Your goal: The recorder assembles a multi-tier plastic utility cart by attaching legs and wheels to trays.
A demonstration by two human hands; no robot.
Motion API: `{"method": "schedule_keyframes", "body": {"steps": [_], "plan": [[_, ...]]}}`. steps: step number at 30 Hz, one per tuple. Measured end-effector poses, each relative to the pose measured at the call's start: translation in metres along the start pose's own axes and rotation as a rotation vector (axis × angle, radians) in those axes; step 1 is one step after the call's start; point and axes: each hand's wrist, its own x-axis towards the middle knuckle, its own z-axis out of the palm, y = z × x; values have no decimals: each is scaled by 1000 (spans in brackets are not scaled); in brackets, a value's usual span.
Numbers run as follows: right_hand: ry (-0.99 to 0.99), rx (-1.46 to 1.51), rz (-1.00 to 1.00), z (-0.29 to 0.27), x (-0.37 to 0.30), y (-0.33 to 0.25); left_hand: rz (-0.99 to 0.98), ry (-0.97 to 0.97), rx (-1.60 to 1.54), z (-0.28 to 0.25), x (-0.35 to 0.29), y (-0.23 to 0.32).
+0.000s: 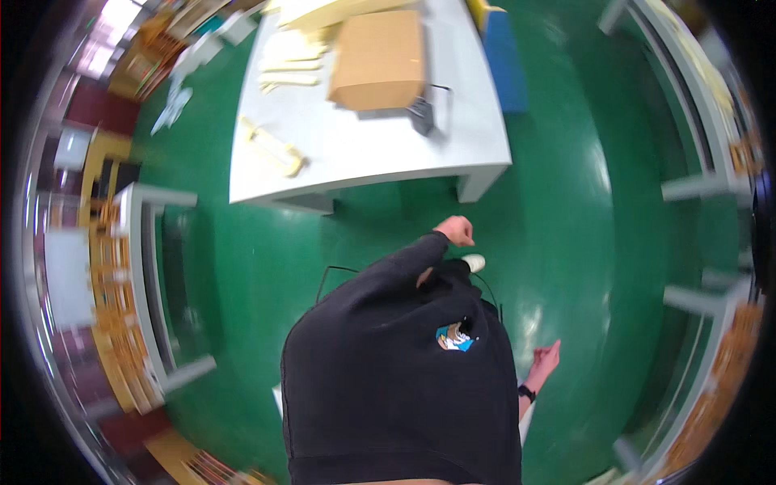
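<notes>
My left hand (457, 231) hangs in front of my body at the end of a black sleeve. Its fingers are curled in, and nothing shows in them. Out to my right side is my right hand (546, 360), with a dark band (527, 393) around the wrist. The fingers of that hand are partly bent and apart, holding nothing. Neither hand touches anything. Ahead stands a white table (364, 153), and my left hand is nearest to its front edge. On it lie a brown cardboard box (378, 61), a pale yellow frame-like piece (273, 148) and a small dark grey object (421, 117).
Pale yellow strips (291, 73) are stacked beside the box. A blue panel (505, 69) stands along the table's right side. White-framed tables (145, 275) line the left, and another white table (695, 187) stands at the right. Green floor (566, 218) spreads between them.
</notes>
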Motion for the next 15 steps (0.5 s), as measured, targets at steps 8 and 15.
{"method": "schedule_keyframes", "body": {"steps": [8, 15], "plan": [[-506, -429, 126, 110, 152, -81, -58, 335, -479, -11, -88, 27], [-1241, -1068, -41, 341, 160, -56, -509, 1076, -637, 91, -258, -45]]}}
